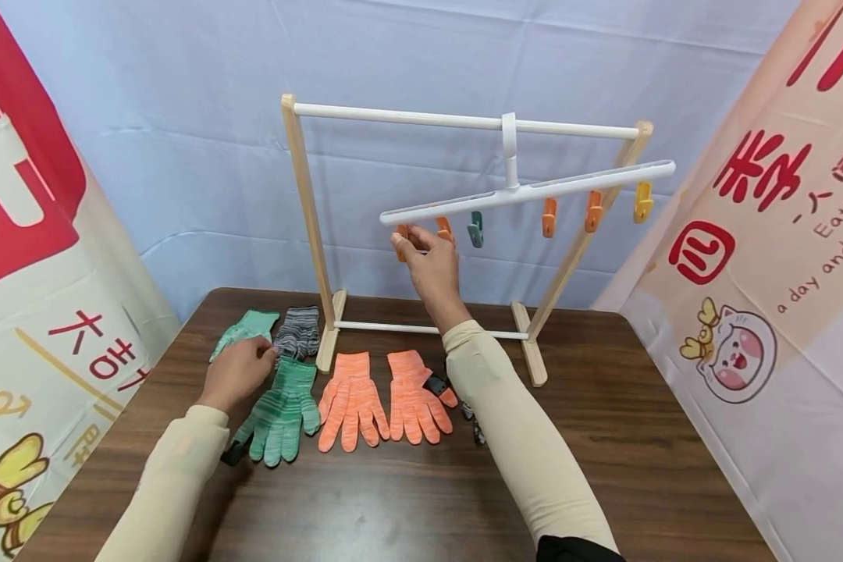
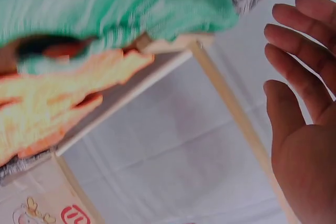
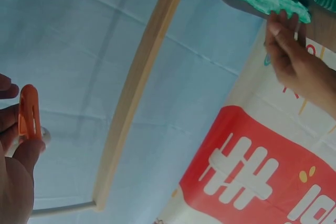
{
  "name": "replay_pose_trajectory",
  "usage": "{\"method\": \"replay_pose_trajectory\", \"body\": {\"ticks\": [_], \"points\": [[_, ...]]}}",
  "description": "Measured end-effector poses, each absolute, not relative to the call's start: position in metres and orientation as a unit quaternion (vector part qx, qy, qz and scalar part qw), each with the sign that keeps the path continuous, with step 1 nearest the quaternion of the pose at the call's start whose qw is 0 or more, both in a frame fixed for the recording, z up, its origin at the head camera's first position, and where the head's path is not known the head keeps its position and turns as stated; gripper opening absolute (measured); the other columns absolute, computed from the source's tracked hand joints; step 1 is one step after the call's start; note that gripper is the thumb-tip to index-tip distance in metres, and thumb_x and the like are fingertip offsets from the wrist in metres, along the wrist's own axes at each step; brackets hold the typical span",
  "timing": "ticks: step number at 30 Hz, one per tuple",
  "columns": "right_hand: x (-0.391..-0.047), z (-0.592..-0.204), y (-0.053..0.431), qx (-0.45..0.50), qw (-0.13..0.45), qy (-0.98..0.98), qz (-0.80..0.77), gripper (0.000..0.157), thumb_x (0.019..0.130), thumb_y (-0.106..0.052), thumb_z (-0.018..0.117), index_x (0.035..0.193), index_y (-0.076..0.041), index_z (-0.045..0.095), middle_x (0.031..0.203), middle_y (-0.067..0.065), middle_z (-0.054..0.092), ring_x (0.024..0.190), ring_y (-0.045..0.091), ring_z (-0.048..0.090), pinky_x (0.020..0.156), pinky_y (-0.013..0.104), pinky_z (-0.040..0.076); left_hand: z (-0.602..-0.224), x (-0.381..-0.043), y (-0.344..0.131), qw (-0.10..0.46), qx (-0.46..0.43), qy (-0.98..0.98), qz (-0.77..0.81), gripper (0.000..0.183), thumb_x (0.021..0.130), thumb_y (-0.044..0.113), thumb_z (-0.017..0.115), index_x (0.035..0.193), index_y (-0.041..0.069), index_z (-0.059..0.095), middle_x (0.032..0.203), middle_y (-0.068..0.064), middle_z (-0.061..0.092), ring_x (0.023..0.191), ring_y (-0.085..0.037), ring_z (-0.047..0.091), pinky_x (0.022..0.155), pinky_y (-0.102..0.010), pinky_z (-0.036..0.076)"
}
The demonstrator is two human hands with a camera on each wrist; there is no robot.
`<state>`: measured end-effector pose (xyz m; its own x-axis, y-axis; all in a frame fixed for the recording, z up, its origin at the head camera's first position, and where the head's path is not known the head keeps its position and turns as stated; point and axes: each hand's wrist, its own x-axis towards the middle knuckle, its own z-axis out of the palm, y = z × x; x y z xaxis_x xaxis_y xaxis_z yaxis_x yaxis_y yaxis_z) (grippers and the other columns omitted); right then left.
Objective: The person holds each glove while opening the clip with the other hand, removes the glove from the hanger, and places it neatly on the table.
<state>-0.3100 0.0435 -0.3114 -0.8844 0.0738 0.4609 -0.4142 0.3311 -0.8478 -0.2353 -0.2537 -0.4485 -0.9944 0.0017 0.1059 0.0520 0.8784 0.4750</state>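
Observation:
A white hanger (image 1: 534,191) hangs tilted from the rack's top bar, its left end lower, with orange, green and yellow clips along it. At that left end my right hand (image 1: 435,265) pinches an orange clip (image 3: 30,111) between thumb and fingers. Another orange clip (image 1: 444,228) and a green clip (image 1: 475,229) hang just beside this hand. My left hand (image 1: 242,373) is over the green gloves, its fingers loosely bent and nothing between them in the left wrist view. Below it lies a green striped glove (image 1: 284,414); a lighter green glove (image 1: 249,328) lies behind.
A wooden rack (image 1: 307,211) with white bars stands at the table's back. Two orange gloves (image 1: 351,402) lie in the middle, one with a black tag (image 1: 435,384). A grey knitted glove (image 1: 298,332) is by the rack's left foot. My right forearm partly hides another patterned item.

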Motion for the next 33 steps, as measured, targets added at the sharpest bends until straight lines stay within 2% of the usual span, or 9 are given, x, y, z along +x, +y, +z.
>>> {"method": "replay_pose_trajectory", "body": {"ticks": [4, 8, 17, 25, 33], "points": [[-0.311, -0.311, 0.043, 0.117, 0.204, -0.780, 0.580, 0.040, 0.082, -0.034, 0.068, 0.116, -0.015, 0.065, 0.092, -0.002, 0.068, 0.083, 0.007, 0.060, 0.070, 0.028, 0.047, -0.437, -0.238, -0.241, 0.068, -0.029, -0.955, -0.287, 0.033, 0.096, 0.033, 0.045, 0.112, 0.009, 0.061, 0.087, -0.006, 0.062, 0.065, -0.019, 0.053, 0.054, -0.034, 0.041], [-0.310, -0.310, 0.041, 0.126, 0.201, -0.771, 0.591, 0.039, 0.082, -0.031, 0.069, 0.116, -0.012, 0.065, 0.092, 0.000, 0.067, 0.083, 0.009, 0.060, 0.070, 0.028, 0.047, -0.428, -0.242, -0.230, 0.082, -0.040, -0.941, -0.325, 0.037, 0.096, 0.035, 0.045, 0.118, 0.009, 0.058, 0.102, -0.010, 0.061, 0.081, -0.022, 0.056, 0.064, -0.038, 0.044], [-0.309, -0.312, 0.039, 0.137, 0.194, -0.763, 0.601, 0.038, 0.083, -0.032, 0.067, 0.115, -0.012, 0.065, 0.095, -0.001, 0.065, 0.087, 0.010, 0.059, 0.074, 0.029, 0.046, -0.408, -0.246, -0.208, 0.102, -0.067, -0.932, -0.340, 0.033, 0.095, 0.037, 0.046, 0.117, 0.014, 0.057, 0.112, -0.010, 0.059, 0.096, -0.028, 0.057, 0.073, -0.045, 0.046], [-0.309, -0.311, 0.037, 0.143, 0.192, -0.749, 0.618, 0.040, 0.083, -0.035, 0.067, 0.114, -0.011, 0.065, 0.094, 0.002, 0.064, 0.088, 0.014, 0.057, 0.071, 0.029, 0.044, -0.402, -0.247, -0.195, 0.087, -0.088, -0.943, -0.307, 0.042, 0.095, 0.036, 0.048, 0.129, 0.012, 0.051, 0.129, -0.014, 0.049, 0.109, -0.034, 0.051, 0.083, -0.052, 0.043], [-0.308, -0.311, 0.035, 0.147, 0.187, -0.735, 0.635, 0.040, 0.083, -0.035, 0.067, 0.114, -0.010, 0.065, 0.093, 0.002, 0.065, 0.087, 0.014, 0.057, 0.070, 0.028, 0.043, -0.400, -0.245, -0.188, 0.107, -0.123, -0.953, -0.257, 0.051, 0.093, 0.036, 0.051, 0.136, 0.009, 0.044, 0.130, -0.017, 0.048, 0.118, -0.037, 0.044, 0.090, -0.054, 0.038]]}}
